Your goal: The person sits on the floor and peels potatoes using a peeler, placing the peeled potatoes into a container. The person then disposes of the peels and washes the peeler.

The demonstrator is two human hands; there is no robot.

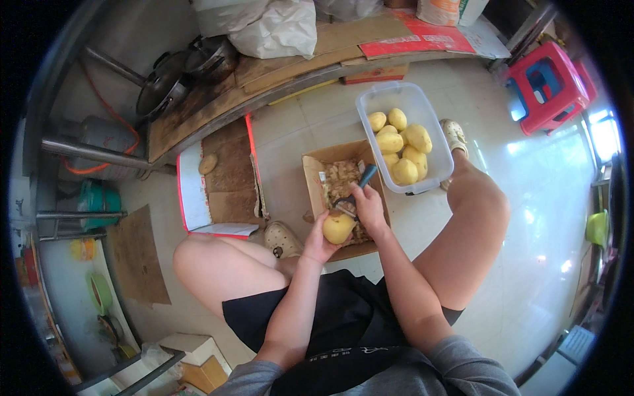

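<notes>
In my left hand [320, 241] is a mostly peeled potato [338, 228], with a brown patch of skin at its upper end. My right hand [368, 208] grips a dark vegetable peeler [367, 176], its blade end at the top of the potato. Both hands are over an open cardboard box [312, 173] that holds potato peelings [342, 173]. Against the box's right side, a clear plastic tub [442, 163] contains several peeled potatoes [417, 138]. One unpeeled potato [208, 163] lies in a flattened, low-sided carton [229, 183] at the left.
A low shelf covered with cardboard [277, 64] runs across the front, bearing dark pots [210, 57] and white plastic bags [277, 29]. Red plastic stools [550, 89] stand at the upper right. A gas cylinder [101, 141] with an orange hose and a teal bucket [99, 204] are at the left.
</notes>
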